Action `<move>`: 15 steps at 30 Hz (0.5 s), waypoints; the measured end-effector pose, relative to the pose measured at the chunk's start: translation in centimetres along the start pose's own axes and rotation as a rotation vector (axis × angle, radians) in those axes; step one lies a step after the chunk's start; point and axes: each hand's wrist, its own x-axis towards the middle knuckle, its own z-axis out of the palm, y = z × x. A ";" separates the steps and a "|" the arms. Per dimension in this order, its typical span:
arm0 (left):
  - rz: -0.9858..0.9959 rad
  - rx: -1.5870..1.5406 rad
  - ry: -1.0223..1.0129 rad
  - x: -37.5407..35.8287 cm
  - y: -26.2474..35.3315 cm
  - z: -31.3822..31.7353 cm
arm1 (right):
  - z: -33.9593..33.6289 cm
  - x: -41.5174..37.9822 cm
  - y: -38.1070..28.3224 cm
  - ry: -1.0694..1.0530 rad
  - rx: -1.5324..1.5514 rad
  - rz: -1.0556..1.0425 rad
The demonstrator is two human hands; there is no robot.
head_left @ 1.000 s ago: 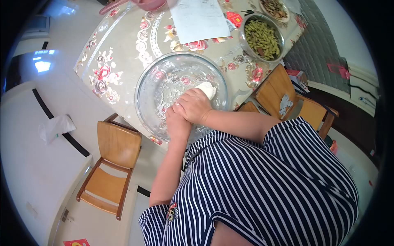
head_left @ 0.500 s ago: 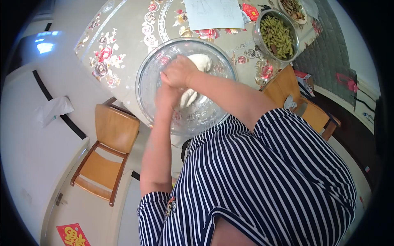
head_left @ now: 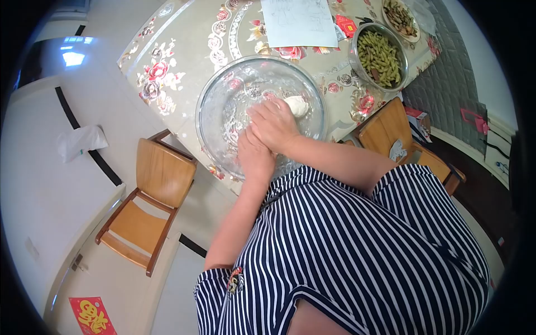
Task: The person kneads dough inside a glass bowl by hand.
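A large clear glass bowl (head_left: 222, 92) stands at the table's edge, its inside smeared with white residue. In it lies a lump of white dough (head_left: 297, 106), showing beyond my right hand on the far right side; the rest is hidden under my hands. My right hand (head_left: 273, 124) curls over the dough, fingers close together and pointing left. My left hand (head_left: 255, 152) presses down right beside it, nearer my body, the two hands touching. Its fingers are bent and partly covered by the right hand.
A flowered tablecloth (head_left: 184, 36) covers the table. Beyond the bowl lie a paper sheet (head_left: 298, 22) and a red packet (head_left: 346, 25). A metal bowl of green pods (head_left: 379, 58) and a plate of food (head_left: 401, 19) stand at right. Wooden chairs (head_left: 162, 178) flank the table.
My hands have come down and nearer my body, from clasped above the bowl's middle to pressing on the dough. Less dough shows now. The view has shifted slightly.
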 end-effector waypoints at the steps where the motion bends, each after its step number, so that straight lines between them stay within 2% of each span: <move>1: 0.091 0.167 0.132 -0.1 0.0 0.6 | 0.5 -0.2 0.6 -0.008 -0.005 0.003; 3: 0.053 0.168 0.087 0.8 -0.3 0.6 | 1.6 -0.1 1.3 0.024 0.064 -0.015; 5: -0.172 0.192 -0.114 2.2 -0.4 -0.2 | 3.3 1.4 2.2 0.068 0.069 -0.061; 6: -0.183 0.184 -0.131 2.7 -0.7 -0.3 | 4.0 2.2 2.6 0.124 0.070 -0.100; 9: -0.201 0.253 -0.144 4.5 -2.1 0.1 | 4.5 4.0 3.3 -0.007 0.072 -0.105; 12: -0.202 0.161 -0.111 6.4 -3.3 -0.2 | 6.1 5.8 3.6 -0.026 0.055 -0.084; 14: -0.305 -0.047 -0.087 7.6 -3.2 -1.1 | 6.3 7.4 3.5 -0.049 0.037 -0.074; 15: -0.303 -0.041 -0.076 8.4 -3.0 -2.0 | 5.8 8.5 3.1 -0.239 -0.015 0.015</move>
